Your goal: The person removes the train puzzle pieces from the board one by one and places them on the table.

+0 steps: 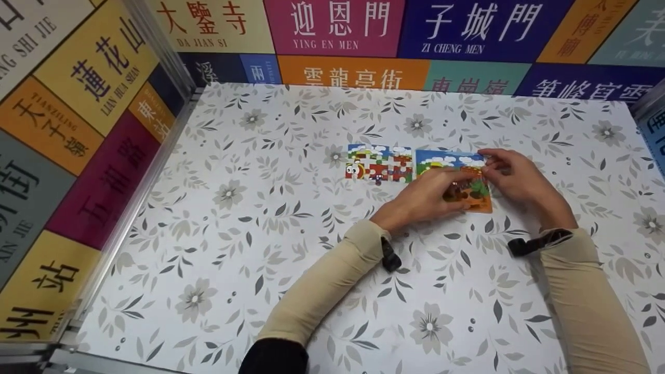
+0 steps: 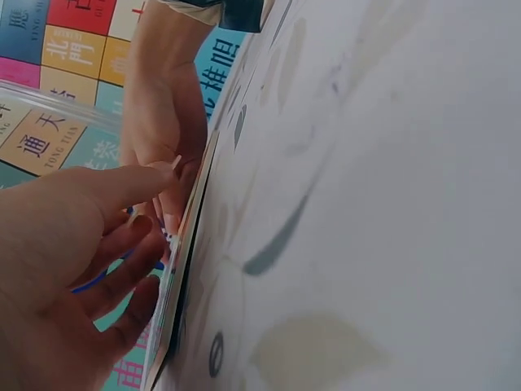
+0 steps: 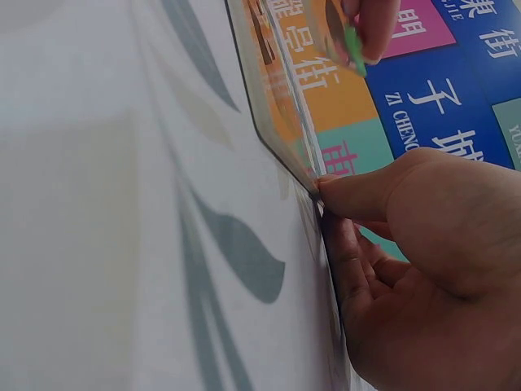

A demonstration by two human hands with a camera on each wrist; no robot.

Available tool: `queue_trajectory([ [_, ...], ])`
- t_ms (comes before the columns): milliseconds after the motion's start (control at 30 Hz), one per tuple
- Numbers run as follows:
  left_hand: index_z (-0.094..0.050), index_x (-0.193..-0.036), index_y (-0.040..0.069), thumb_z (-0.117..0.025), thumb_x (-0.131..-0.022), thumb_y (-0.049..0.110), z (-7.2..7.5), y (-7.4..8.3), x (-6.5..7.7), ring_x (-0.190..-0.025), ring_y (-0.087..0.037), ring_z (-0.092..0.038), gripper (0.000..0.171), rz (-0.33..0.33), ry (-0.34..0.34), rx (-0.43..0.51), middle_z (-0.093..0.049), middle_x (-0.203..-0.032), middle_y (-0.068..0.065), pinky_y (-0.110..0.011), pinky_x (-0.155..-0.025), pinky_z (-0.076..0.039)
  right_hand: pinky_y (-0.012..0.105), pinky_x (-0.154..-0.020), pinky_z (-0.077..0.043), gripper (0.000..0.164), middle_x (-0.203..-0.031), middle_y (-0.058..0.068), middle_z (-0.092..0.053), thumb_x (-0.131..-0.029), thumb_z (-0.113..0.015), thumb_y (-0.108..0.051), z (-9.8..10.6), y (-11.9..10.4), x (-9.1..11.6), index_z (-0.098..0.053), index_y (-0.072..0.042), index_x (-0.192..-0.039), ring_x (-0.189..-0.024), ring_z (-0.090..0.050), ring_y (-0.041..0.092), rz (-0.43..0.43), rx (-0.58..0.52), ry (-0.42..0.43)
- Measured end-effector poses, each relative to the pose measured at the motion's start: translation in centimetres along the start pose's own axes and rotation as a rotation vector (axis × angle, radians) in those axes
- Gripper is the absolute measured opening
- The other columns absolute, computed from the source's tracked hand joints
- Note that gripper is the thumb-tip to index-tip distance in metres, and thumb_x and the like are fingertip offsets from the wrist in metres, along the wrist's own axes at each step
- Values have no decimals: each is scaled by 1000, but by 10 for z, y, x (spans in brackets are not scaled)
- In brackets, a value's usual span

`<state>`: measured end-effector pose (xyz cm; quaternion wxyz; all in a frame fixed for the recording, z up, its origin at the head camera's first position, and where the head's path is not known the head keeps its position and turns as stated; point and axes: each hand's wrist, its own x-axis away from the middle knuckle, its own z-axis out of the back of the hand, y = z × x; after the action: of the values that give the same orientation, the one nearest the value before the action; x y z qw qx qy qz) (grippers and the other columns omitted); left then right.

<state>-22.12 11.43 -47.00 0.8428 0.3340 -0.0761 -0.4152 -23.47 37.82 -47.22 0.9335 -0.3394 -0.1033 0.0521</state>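
A thin picture puzzle board [image 1: 482, 204], with blue sky at the top and orange below, lies flat on the table. My left hand [image 1: 428, 195] is over its middle and hides part of the picture. Its thumb and fingertips pinch a small puzzle piece [image 3: 354, 50] with a green edge, raised above the board in the right wrist view. At the board's right side, my right hand [image 1: 514, 174] grips the edge between thumb and fingers. Left of the board lies a group of puzzle pieces [image 1: 402, 174], red, white, blue and green, set close together.
A white tablecloth [image 1: 208, 270] with grey flowers and leaves covers the table. Coloured panels [image 1: 332, 31] with large characters stand along the back and left sides. A metal rail [image 1: 130, 192] runs along the left edge.
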Motion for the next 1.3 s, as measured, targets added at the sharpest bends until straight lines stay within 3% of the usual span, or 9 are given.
queue_trajectory([
  [133, -52, -162, 22, -76, -103, 37, 6, -3, 7, -116, -8, -66, 66, -33, 0, 27, -68, -146, 4, -18, -97, -50, 61, -115, -42, 56, -142, 24, -57, -113, -57, -23, 0, 0, 0, -42, -15, -167, -133, -57, 42, -21, -16, -11],
  [300, -50, -164, 25, -77, -102, 39, 14, -6, 15, -138, -8, -60, 68, -28, 8, 30, -62, -157, 5, -18, -116, -44, 63, -116, -42, 56, -142, 25, -56, -113, -58, -22, 0, -1, 1, -43, -14, -166, -133, -56, 43, -12, -15, -3],
  [400, -49, -164, 28, -77, -102, 41, 18, -9, 21, -141, -8, -57, 69, -10, 6, 32, -61, -157, 6, -21, -118, -42, 63, -117, -42, 56, -141, 25, -57, -112, -58, -20, -1, -1, 1, -44, -14, -166, -132, -57, 42, -6, -16, 5],
  [567, -54, -161, 26, -78, -101, 41, 28, -16, 29, -135, -11, -60, 66, 0, 15, 28, -60, -153, 4, -23, -114, -46, 59, -117, -43, 54, -140, 24, -58, -113, -57, -19, -1, -1, 2, -46, -12, -165, -131, -59, 42, 3, -17, 16],
  [767, -57, -158, 19, -78, -102, 33, 41, -29, 38, -113, -15, -68, 61, -25, 62, 38, -59, -145, -2, -23, -96, -54, 53, -116, -43, 54, -140, 23, -57, -113, -57, -19, 0, -2, 1, -45, -12, -165, -132, -59, 40, -11, -19, 8],
  [1000, -60, -155, 16, -83, -99, 32, 52, -41, 48, -118, -19, -67, 63, -41, 129, -2, -62, -143, -3, -28, -100, -54, 60, -119, -42, 55, -141, 22, -56, -113, -57, -21, -1, -3, 2, -44, -15, -166, -133, -57, 39, -31, -33, 6],
  [1133, -60, -155, 15, -82, -99, 30, 57, -45, 55, -113, -20, -70, 62, -35, 129, 31, -63, -143, -5, -30, -96, -57, 62, -120, -41, 55, -141, 23, -55, -113, -57, -21, -1, -2, 2, -43, -15, -167, -134, -56, 41, -37, -35, 6],
  [1300, -60, -154, 13, -83, -98, 27, 60, -52, 61, -119, -20, -72, 62, -12, 120, 79, -65, -141, -6, -31, -103, -58, 62, -120, -40, 56, -142, 23, -55, -113, -57, -21, -1, -2, 1, -43, -15, -167, -135, -55, 41, -38, -39, 3],
])
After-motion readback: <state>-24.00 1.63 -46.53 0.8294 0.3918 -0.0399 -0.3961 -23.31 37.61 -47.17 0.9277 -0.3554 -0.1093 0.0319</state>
